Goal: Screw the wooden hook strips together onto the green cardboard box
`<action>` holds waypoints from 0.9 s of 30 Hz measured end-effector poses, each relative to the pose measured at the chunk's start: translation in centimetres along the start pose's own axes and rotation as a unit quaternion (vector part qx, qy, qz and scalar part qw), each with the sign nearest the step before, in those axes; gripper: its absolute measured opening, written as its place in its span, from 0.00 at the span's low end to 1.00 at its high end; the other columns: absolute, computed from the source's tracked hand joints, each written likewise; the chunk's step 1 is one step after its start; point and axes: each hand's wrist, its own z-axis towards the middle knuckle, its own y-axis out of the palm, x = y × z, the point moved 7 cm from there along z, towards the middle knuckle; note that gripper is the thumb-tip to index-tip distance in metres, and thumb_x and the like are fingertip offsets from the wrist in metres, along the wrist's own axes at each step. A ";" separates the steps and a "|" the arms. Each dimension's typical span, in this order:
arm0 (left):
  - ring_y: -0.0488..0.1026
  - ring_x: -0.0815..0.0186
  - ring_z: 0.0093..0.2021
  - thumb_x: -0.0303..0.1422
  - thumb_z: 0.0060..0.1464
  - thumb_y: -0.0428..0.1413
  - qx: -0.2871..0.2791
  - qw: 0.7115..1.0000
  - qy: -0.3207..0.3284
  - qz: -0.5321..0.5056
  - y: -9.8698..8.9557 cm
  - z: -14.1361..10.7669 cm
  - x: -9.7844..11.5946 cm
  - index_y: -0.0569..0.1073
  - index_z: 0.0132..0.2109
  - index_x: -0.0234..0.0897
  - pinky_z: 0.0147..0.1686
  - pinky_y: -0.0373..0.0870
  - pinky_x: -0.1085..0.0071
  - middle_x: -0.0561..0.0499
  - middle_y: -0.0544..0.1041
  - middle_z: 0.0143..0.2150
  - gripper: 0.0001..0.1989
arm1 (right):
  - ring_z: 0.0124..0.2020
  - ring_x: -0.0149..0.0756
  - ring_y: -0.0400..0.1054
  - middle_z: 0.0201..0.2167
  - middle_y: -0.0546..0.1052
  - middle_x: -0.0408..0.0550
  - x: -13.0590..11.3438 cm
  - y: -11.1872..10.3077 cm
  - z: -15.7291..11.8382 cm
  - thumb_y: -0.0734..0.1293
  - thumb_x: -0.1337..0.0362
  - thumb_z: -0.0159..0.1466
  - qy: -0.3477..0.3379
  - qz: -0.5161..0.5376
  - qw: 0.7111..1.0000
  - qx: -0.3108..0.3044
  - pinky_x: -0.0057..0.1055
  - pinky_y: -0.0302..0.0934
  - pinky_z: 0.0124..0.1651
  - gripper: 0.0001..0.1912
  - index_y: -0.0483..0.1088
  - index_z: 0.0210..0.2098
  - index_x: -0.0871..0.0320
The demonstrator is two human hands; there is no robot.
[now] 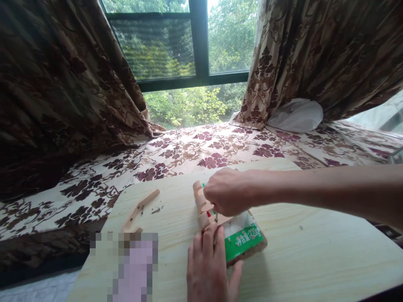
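A pale wooden piece with rounded, notched ends lies across a clear package with a green label on the table. The fingers of my left hand press against the near end of the wood, the thumb lying along the package's side. Above the wood, my right hand is closed in a fist, knuckles up. A thin metal shaft points down from under it to the wood; the fist hides the rest, so its exact kind cannot be told.
An angled wooden strip with dark holes lies left on the pale wood-grain table, near small dark crumbs. A blurred-out pink rectangle is at lower left. Beyond are a flowered cloth, curtains and a white plastic bag.
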 end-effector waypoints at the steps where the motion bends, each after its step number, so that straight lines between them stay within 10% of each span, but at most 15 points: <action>1: 0.62 0.56 0.49 0.34 0.47 0.53 -0.004 1.000 -0.004 -0.003 0.0 0.0 0.0 0.66 0.53 0.40 0.47 0.63 0.59 0.50 0.66 0.56 0.24 | 0.21 0.29 0.59 0.20 0.69 0.47 0.2 -0.2 0.0 0.66 0.68 0.55 0.013 0.000 1.000 -0.009 0.27 0.49 0.24 0.04 0.72 0.28 0.64; 13: 0.63 0.56 0.46 0.34 0.45 0.55 -0.010 1.000 -0.019 0.000 0.2 -0.3 -0.2 0.67 0.51 0.41 0.45 0.64 0.58 0.48 0.69 0.46 0.23 | 0.25 0.34 0.59 0.26 0.73 0.53 -4.1 0.2 -1.7 0.62 0.76 0.58 -0.177 -0.138 0.967 0.116 0.33 0.47 0.25 0.11 0.70 0.22 0.60; 21: 0.63 0.57 0.48 0.34 0.47 0.54 0.005 1.000 0.001 -0.004 -0.1 0.1 0.1 0.66 0.53 0.39 0.45 0.64 0.58 0.48 0.67 0.55 0.24 | 0.24 0.32 0.61 0.23 0.71 0.49 0.4 -0.2 -0.4 0.65 0.68 0.57 -0.010 -0.037 0.999 -0.030 0.29 0.51 0.25 0.06 0.73 0.31 0.64; 27: 0.63 0.57 0.48 0.34 0.47 0.54 0.007 1.000 -0.002 0.002 -0.1 0.0 0.0 0.66 0.53 0.41 0.46 0.64 0.59 0.50 0.67 0.54 0.24 | 0.23 0.30 0.62 0.24 0.73 0.50 -1.6 -0.3 -1.2 0.64 0.71 0.57 -0.064 -0.085 0.994 0.038 0.29 0.50 0.25 0.05 0.73 0.30 0.64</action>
